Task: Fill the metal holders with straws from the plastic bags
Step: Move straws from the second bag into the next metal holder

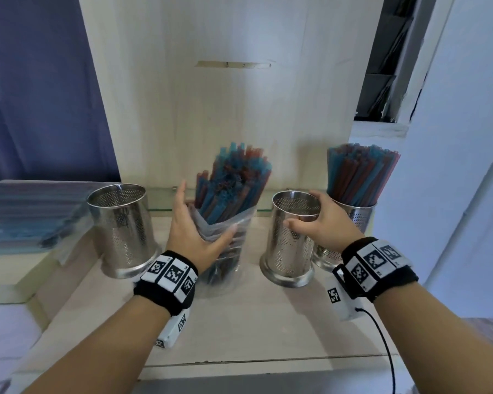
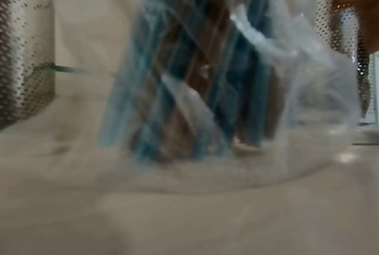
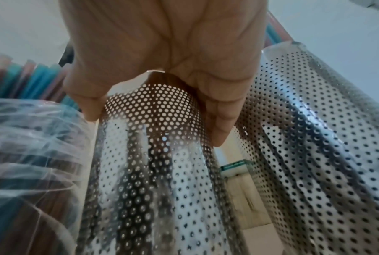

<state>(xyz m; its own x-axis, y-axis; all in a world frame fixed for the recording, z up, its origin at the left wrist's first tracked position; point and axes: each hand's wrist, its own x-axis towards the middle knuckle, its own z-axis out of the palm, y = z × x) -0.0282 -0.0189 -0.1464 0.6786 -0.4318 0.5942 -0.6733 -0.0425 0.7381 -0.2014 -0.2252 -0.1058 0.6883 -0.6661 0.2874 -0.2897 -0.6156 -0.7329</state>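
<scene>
At the centre of the head view, the left hand (image 1: 195, 231) wraps thumb and fingers around a clear plastic bag (image 1: 225, 240) of blue and red straws (image 1: 231, 180), holding it upright so they fan from its open top. Just right, the right hand (image 1: 325, 223) grips the rim of an empty perforated metal holder (image 1: 291, 243), seemingly steadying it to receive them. Behind it stands a filled holder (image 1: 353, 214); another empty holder (image 1: 123, 228) waits at centre left.
</scene>
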